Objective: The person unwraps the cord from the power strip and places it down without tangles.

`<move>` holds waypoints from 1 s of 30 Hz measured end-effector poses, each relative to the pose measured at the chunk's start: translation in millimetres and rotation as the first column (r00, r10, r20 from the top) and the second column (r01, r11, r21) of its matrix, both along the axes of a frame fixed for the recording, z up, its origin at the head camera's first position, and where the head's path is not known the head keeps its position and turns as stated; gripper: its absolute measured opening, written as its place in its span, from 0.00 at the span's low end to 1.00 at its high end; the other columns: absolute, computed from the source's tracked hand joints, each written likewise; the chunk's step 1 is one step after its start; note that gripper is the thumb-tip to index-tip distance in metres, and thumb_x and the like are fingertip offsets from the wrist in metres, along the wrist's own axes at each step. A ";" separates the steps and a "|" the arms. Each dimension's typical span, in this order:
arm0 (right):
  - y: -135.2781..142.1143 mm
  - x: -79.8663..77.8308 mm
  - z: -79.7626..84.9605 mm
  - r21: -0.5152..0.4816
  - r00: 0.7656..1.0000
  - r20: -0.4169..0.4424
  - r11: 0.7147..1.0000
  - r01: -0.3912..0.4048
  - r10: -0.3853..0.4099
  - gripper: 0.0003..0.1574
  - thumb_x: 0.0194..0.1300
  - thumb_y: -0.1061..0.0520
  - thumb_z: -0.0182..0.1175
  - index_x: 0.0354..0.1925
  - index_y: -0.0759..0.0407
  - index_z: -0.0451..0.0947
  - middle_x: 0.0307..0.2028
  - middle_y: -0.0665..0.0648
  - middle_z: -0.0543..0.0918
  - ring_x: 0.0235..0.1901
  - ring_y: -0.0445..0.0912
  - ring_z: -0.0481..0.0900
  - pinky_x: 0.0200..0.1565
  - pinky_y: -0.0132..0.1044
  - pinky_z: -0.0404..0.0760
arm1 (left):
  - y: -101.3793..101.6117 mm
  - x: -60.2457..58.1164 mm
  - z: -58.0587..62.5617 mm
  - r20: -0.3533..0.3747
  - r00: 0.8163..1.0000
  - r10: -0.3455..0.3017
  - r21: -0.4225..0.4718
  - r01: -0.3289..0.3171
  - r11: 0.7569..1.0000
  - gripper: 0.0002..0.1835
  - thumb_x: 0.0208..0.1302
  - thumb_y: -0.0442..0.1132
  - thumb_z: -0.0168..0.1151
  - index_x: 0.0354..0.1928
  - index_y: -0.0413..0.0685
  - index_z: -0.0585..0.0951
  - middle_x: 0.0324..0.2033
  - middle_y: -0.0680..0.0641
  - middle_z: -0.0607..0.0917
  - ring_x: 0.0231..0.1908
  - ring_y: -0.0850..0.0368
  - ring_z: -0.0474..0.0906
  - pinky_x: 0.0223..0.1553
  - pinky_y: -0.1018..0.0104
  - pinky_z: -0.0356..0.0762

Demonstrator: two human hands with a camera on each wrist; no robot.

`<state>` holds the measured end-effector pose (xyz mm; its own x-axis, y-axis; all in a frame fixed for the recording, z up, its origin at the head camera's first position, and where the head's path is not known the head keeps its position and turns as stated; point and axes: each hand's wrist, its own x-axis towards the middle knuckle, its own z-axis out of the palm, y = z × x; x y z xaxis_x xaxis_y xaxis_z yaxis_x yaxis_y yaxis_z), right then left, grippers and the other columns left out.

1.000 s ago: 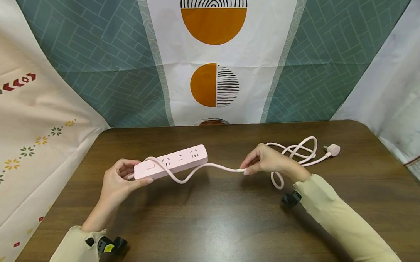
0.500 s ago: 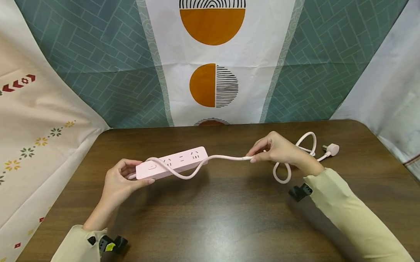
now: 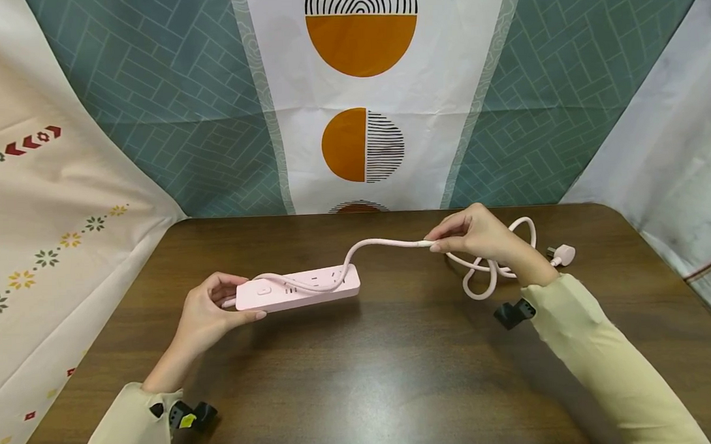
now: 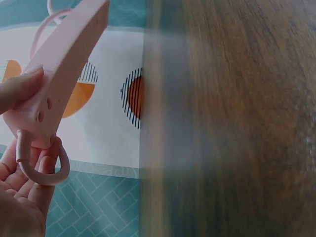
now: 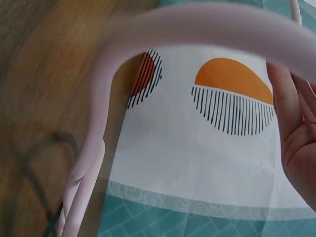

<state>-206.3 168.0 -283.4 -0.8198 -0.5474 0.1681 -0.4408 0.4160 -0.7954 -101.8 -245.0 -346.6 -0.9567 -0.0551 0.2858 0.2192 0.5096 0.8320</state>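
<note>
My left hand [image 3: 208, 313] grips the left end of a pink power strip [image 3: 302, 297], thumb on the near side and fingers behind. In the left wrist view the thumb presses the strip [image 4: 69, 54], and the cord [image 4: 44, 177] loops out of its end beside the fingers. From there the pale pink cord [image 3: 385, 242] crosses the strip's socket face and rises to the right. My right hand [image 3: 479, 234] pinches it between thumb and fingertips. In the right wrist view a length of cord [image 5: 207, 24] arches close across the camera, with the hand [image 5: 301, 133] at the right edge.
Beyond the right hand the remaining cord [image 3: 480, 289] lies in loose loops on the brown wooden table [image 3: 361, 378]. A pink plug [image 3: 564, 254] rests at the table's right side. A patterned cloth [image 3: 362, 84] hangs behind the back edge.
My right hand has moved right and away from me, lifting the pinched cord. The strip has dipped and turned a little at its right end; the left hand has shifted slightly right.
</note>
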 end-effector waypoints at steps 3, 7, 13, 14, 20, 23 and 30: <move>-0.1 -2.3 1.0 -0.007 1.000 0.003 1.000 0.019 -0.019 0.10 0.52 0.61 0.67 0.35 0.65 0.83 0.32 0.59 0.84 0.30 0.39 0.79 0.31 0.30 0.76 | -1.6 -0.4 -0.9 0.006 1.000 -0.007 -0.024 0.008 1.000 0.29 0.30 0.28 0.78 0.40 0.34 0.76 0.32 0.51 0.80 0.28 0.70 0.76 0.31 0.80 0.75; -1.0 -5.4 1.7 -0.020 0.999 -0.010 0.999 0.046 -0.046 0.11 0.52 0.61 0.67 0.35 0.66 0.83 0.32 0.60 0.85 0.29 0.37 0.79 0.31 0.29 0.77 | -2.6 -0.2 -1.1 0.004 0.999 -0.033 -0.023 0.033 0.999 0.28 0.30 0.29 0.78 0.39 0.34 0.76 0.31 0.54 0.80 0.29 0.69 0.77 0.31 0.79 0.76; -2.0 -9.7 2.7 -0.018 0.994 0.030 0.995 0.101 -0.101 0.14 0.52 0.59 0.67 0.37 0.66 0.83 0.32 0.58 0.85 0.30 0.37 0.80 0.32 0.29 0.78 | -3.5 2.8 -0.2 0.000 0.997 -0.082 -0.001 0.082 0.997 0.28 0.29 0.28 0.78 0.38 0.34 0.76 0.31 0.59 0.80 0.28 0.68 0.76 0.30 0.78 0.75; -2.1 -10.5 2.8 -0.016 0.993 0.048 0.994 0.110 -0.109 0.14 0.53 0.58 0.67 0.37 0.66 0.82 0.32 0.58 0.85 0.31 0.37 0.81 0.33 0.30 0.78 | -3.8 3.2 -0.1 0.002 0.996 -0.090 -0.001 0.090 0.996 0.28 0.29 0.28 0.78 0.38 0.34 0.76 0.31 0.60 0.80 0.28 0.68 0.76 0.30 0.79 0.75; -2.7 -15.5 0.9 -0.013 0.984 0.110 0.990 0.139 -0.137 0.16 0.53 0.59 0.66 0.39 0.67 0.81 0.34 0.59 0.85 0.32 0.40 0.82 0.36 0.32 0.80 | -4.6 4.5 -0.8 0.003 0.991 -0.133 0.018 0.133 0.991 0.28 0.29 0.27 0.77 0.39 0.34 0.75 0.32 0.63 0.80 0.29 0.68 0.76 0.32 0.78 0.75; -2.7 -18.3 -2.5 -0.013 0.984 0.109 0.989 0.144 -0.142 0.16 0.53 0.59 0.66 0.39 0.68 0.81 0.33 0.59 0.85 0.32 0.40 0.82 0.35 0.32 0.80 | -4.8 5.1 -0.5 0.002 0.990 -0.138 0.025 0.138 0.990 0.28 0.30 0.27 0.77 0.39 0.34 0.75 0.32 0.63 0.80 0.30 0.67 0.76 0.32 0.78 0.75; -1.4 -20.1 -13.1 0.044 0.985 0.095 0.989 0.142 -0.145 0.14 0.53 0.59 0.66 0.38 0.66 0.82 0.32 0.58 0.85 0.31 0.38 0.81 0.34 0.30 0.79 | -4.7 5.9 0.8 0.004 0.994 -0.106 0.041 0.105 0.994 0.29 0.30 0.26 0.77 0.41 0.34 0.75 0.32 0.62 0.80 0.30 0.66 0.75 0.32 0.78 0.74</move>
